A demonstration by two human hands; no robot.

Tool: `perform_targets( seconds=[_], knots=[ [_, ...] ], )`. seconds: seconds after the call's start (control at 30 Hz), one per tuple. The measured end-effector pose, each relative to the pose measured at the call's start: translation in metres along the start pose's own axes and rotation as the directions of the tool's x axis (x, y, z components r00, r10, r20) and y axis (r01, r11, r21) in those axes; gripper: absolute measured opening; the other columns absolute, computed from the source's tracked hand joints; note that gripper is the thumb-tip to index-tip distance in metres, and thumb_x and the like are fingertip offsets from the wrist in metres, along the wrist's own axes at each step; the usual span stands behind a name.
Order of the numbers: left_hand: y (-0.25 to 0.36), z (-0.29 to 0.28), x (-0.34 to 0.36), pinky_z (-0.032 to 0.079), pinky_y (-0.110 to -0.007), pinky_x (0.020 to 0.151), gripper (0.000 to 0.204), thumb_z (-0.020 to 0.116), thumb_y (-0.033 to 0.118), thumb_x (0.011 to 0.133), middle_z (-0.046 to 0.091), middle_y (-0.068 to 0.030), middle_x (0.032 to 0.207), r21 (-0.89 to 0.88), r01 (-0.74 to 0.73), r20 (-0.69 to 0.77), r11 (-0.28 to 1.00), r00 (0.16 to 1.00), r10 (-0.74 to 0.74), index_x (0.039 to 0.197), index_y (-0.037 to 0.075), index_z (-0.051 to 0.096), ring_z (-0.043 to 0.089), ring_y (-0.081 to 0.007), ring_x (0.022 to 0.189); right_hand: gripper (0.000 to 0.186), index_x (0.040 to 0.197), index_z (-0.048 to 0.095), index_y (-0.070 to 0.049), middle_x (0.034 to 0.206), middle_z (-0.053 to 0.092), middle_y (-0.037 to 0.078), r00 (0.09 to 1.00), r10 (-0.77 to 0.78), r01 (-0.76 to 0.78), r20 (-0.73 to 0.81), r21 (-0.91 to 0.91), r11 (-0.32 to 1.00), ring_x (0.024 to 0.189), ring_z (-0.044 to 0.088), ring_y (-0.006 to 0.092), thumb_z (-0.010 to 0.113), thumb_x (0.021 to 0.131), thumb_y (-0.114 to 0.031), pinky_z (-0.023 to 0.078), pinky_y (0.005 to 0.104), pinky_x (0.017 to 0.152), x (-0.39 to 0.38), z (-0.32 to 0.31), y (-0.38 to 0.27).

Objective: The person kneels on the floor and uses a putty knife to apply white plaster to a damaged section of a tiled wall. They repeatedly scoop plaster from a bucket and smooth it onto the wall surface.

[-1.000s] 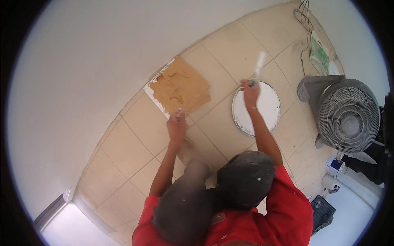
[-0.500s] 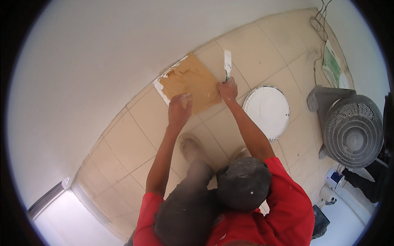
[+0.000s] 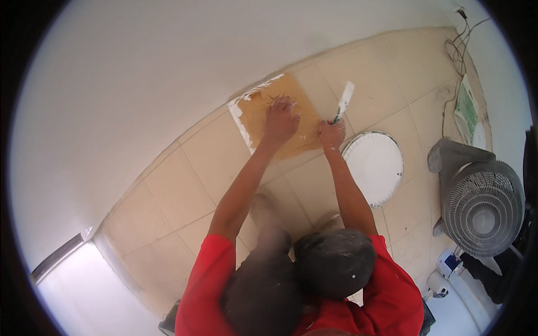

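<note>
A square brown sheet (image 3: 307,134) with white putty smeared along its far and left edges lies on the tiled floor against the wall. Over its middle is my left hand (image 3: 282,120), fingers curled down toward the surface; what they hold, if anything, is hidden. My right hand (image 3: 332,135) grips a putty knife (image 3: 346,99) at the sheet's right edge. The knife's blade is coated white and points up and away, and a bit of its green handle shows above the fist. Just right of that hand sits a round white lid or bucket top (image 3: 374,171) with a dark rim.
A grey fan (image 3: 482,207) stands on the right. Beyond it lie a green and white bag (image 3: 466,109) and a loose cable (image 3: 457,53) along the wall. A small white and blue container (image 3: 448,262) is at the lower right. My bent knees (image 3: 334,260) are close below.
My left hand has moved away from me and right, from the sheet's near edge onto its middle. My right hand still holds the putty knife, now tilted further right. The view has shifted slightly.
</note>
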State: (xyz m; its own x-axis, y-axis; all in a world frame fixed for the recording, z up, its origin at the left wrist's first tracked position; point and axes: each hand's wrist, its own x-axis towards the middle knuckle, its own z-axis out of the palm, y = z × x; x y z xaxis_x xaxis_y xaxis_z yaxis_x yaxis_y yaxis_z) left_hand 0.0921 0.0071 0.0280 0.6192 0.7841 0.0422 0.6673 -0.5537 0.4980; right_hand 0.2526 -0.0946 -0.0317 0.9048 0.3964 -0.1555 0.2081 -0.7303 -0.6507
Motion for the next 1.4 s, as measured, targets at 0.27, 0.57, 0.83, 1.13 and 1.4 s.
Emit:
perform_targets(
  seconds=[0.27, 0.57, 0.83, 1.13, 1.4],
  knots=[
    [-0.001, 0.011, -0.008, 0.030, -0.055, 0.120, 0.050, 0.065, 0.036, 0.098, 0.053, -0.0099, 0.155, 0.040, 0.040, 0.010, 0.998, 0.999, -0.040, 0.139, 0.009, 0.064, 0.038, -0.0298, 0.151, 0.030, 0.090, 0.064, 0.000, 0.084, 0.072, 0.017, 0.999, 0.001, -0.004, 0.041, 0.087, 0.996, 0.081, 0.073, 0.0363, 0.082, 0.076, -0.020, 0.056, 0.0470, 0.077, 0.000, 0.006, -0.001],
    [-0.012, 0.000, -0.011, 0.031, -0.057, 0.119, 0.050, 0.064, 0.038, 0.097, 0.051, -0.0092, 0.157, 0.084, 0.097, 0.066, 0.992, 0.993, -0.103, 0.138, 0.010, 0.065, 0.036, -0.0300, 0.152, 0.033, 0.091, 0.064, -0.001, 0.082, 0.069, 0.018, 0.998, -0.055, 0.052, -0.024, -0.081, 0.995, 0.081, 0.069, 0.0385, 0.077, 0.086, -0.031, 0.054, 0.0476, 0.077, -0.001, -0.012, -0.001],
    [-0.039, 0.029, 0.034, 0.039, -0.060, 0.113, 0.051, 0.060, 0.041, 0.099, 0.055, -0.0121, 0.152, 0.337, -0.063, -0.016, 0.939, 0.997, 0.072, 0.140, 0.010, 0.062, 0.048, -0.0376, 0.140, 0.031, 0.095, 0.058, 0.000, 0.085, 0.066, 0.025, 0.982, -0.157, 0.129, 0.100, 0.239, 0.962, 0.082, 0.065, 0.0472, 0.055, 0.104, -0.029, 0.049, 0.0554, 0.073, 0.017, -0.152, 0.008],
    [0.034, 0.012, 0.025, 0.028, -0.062, 0.121, 0.071, 0.069, 0.047, 0.092, 0.036, -0.0065, 0.168, 0.306, -0.197, 0.288, 0.931, 0.952, 0.107, 0.153, 0.015, 0.051, 0.029, -0.0326, 0.156, 0.021, 0.116, 0.062, -0.004, 0.102, 0.064, 0.019, 0.929, -0.359, 0.323, -0.085, -0.287, 0.902, 0.093, 0.064, 0.0383, 0.055, 0.107, -0.021, 0.050, 0.0455, 0.084, 0.029, -0.314, 0.118],
    [0.063, 0.025, -0.019, 0.027, -0.061, 0.121, 0.081, 0.075, 0.042, 0.087, 0.034, -0.0075, 0.168, 0.133, -0.238, 0.330, 0.962, 0.926, 0.183, 0.156, 0.013, 0.044, 0.029, -0.0336, 0.156, 0.022, 0.114, 0.060, 0.001, 0.100, 0.064, 0.023, 0.941, -0.327, 0.307, -0.088, -0.187, 0.933, 0.094, 0.063, 0.0418, 0.055, 0.107, -0.020, 0.050, 0.0495, 0.083, -0.009, -0.310, 0.145]
  ],
)
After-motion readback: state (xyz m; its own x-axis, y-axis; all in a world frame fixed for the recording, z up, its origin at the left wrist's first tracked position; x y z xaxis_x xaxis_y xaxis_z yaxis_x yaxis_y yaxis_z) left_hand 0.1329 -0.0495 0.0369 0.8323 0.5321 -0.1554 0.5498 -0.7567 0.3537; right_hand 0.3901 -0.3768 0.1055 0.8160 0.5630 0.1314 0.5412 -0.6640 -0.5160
